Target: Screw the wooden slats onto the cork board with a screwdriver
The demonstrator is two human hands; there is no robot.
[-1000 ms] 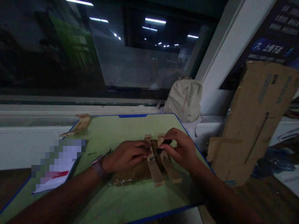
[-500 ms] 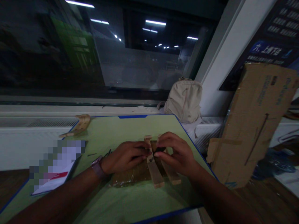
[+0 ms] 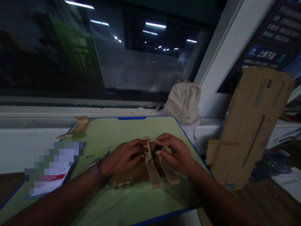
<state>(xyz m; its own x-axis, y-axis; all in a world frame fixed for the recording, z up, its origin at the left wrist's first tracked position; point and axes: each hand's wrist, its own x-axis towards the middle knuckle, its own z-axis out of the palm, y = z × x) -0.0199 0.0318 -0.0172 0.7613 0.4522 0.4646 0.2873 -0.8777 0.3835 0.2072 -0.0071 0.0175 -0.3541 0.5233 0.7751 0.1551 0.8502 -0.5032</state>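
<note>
A small wooden assembly [image 3: 154, 171] of two pale slats on a darker board lies on the green mat [image 3: 117, 135]. My left hand [image 3: 124, 157] presses down on the board, fingers curled against the left slat. My right hand [image 3: 172, 152] pinches a small black-handled screwdriver [image 3: 154, 150], its tip down at the left slat. A watch sits on my left wrist [image 3: 95, 168].
Another wooden piece [image 3: 76, 127] lies at the mat's far left corner. A booklet [image 3: 50, 175] rests at the left. A beige backpack [image 3: 183, 102] leans at the window sill. A cardboard box [image 3: 251, 125] stands right of the mat. Small dark screws [image 3: 107, 154] lie near my left wrist.
My right hand has moved left and closer to my left hand, bringing the screwdriver more upright over the left slat. The left hand stays on the board.
</note>
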